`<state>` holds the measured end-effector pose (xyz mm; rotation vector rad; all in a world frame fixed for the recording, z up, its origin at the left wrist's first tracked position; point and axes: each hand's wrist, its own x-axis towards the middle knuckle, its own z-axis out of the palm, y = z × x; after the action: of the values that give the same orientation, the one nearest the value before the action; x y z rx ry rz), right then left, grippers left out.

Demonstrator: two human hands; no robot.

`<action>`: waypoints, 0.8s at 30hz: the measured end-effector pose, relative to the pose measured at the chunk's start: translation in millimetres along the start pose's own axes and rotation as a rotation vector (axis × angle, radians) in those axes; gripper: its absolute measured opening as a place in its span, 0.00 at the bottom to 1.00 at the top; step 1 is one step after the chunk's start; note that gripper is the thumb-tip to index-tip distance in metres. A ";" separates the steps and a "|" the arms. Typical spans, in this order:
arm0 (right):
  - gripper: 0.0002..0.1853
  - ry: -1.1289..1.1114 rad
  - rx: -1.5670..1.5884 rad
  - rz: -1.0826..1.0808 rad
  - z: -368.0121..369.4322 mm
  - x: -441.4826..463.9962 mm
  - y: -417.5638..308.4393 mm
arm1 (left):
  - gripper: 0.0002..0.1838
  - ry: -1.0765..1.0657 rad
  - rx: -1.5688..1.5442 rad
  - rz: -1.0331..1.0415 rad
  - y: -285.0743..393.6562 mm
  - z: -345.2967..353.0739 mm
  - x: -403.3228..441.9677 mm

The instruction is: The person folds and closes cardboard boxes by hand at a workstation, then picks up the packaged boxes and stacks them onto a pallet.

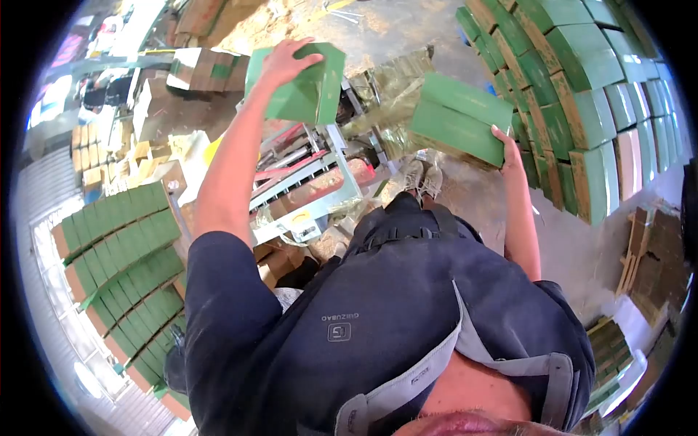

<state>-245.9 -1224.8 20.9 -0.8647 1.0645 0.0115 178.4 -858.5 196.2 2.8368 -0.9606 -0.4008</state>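
Reaching up and forward, my left hand [285, 64] rests on the top of a green box [313, 87] at the upper middle, its fingers bent and apart over the surface. The box is above a metal machine with red bars [298, 182]. To the right, my right hand [510, 152] grips the near right corner of a second green box [462, 116], thumb on top and fingers at the side. This box is tilted and apart from the first. The underside of both boxes is mostly hidden.
Tall stacks of green boxes [582, 54] stand at the right, and more rows [123, 254] at the left. A brown and green carton [211, 70] lies at the upper left. Wooden pallets [631, 254] stand at the lower right. My shoes [422, 176] are on the floor.
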 end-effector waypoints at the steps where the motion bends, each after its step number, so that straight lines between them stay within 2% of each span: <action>1: 0.32 -0.023 0.051 -0.002 13.3 -9.6 -4.1 | 0.40 0.005 -0.010 0.013 11.9 1.6 4.8; 3: 0.30 -0.028 0.070 -0.020 45.7 -36.5 -12.9 | 0.40 -0.070 0.205 0.013 28.1 2.6 11.4; 5: 0.29 -0.135 0.186 -0.041 83.7 -64.9 -26.6 | 0.42 -0.026 0.197 0.048 9.0 0.8 20.9; 7: 0.29 -0.160 0.156 0.011 109.8 -70.9 -30.1 | 0.43 0.026 0.294 -0.103 -3.0 -6.9 18.1; 9: 0.28 -0.195 0.157 0.005 131.6 -60.6 -23.5 | 0.43 0.057 0.199 -0.190 -20.1 -6.0 19.4; 11: 0.28 -0.227 0.175 0.008 141.8 -51.1 -21.9 | 0.44 0.097 0.036 -0.223 -68.7 11.4 32.2; 12: 0.28 -0.278 0.188 0.018 145.2 -46.7 -21.3 | 0.44 0.091 0.036 -0.210 -89.4 16.5 35.3; 14: 0.29 -0.307 0.164 -0.004 147.3 -39.1 -21.9 | 0.44 0.097 -0.167 -0.185 -111.4 18.6 35.8; 15: 0.29 -0.343 0.130 -0.025 148.3 -35.5 -23.3 | 0.46 0.183 -0.060 -0.245 -103.6 15.5 28.9; 17: 0.29 -0.291 0.120 -0.021 155.5 -32.6 -26.3 | 0.49 0.218 0.048 -0.427 -105.7 24.3 28.1; 19: 0.29 -0.418 0.086 -0.057 160.4 -45.8 -35.7 | 0.53 0.051 -0.258 -0.475 -104.3 7.4 25.1; 20: 0.28 -0.462 0.030 -0.019 161.3 -61.5 -46.6 | 0.54 0.057 -0.360 -0.457 -129.5 17.4 28.4; 21: 0.27 -0.457 0.088 0.002 162.6 -57.6 -40.7 | 0.55 -0.091 -0.547 -0.472 -112.1 -1.4 14.2; 22: 0.27 -0.438 0.153 0.008 159.5 -46.2 -32.7 | 0.53 -0.129 -0.592 -0.495 -125.6 -1.0 18.7; 24: 0.28 -0.451 0.161 -0.163 146.0 -56.4 -35.9 | 0.50 -0.205 -0.677 -0.546 -151.4 0.0 27.8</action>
<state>-150.3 -1136.5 115.0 -0.7543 0.5636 -0.0153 287.3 -755.7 160.6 2.3856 -0.0031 -0.8835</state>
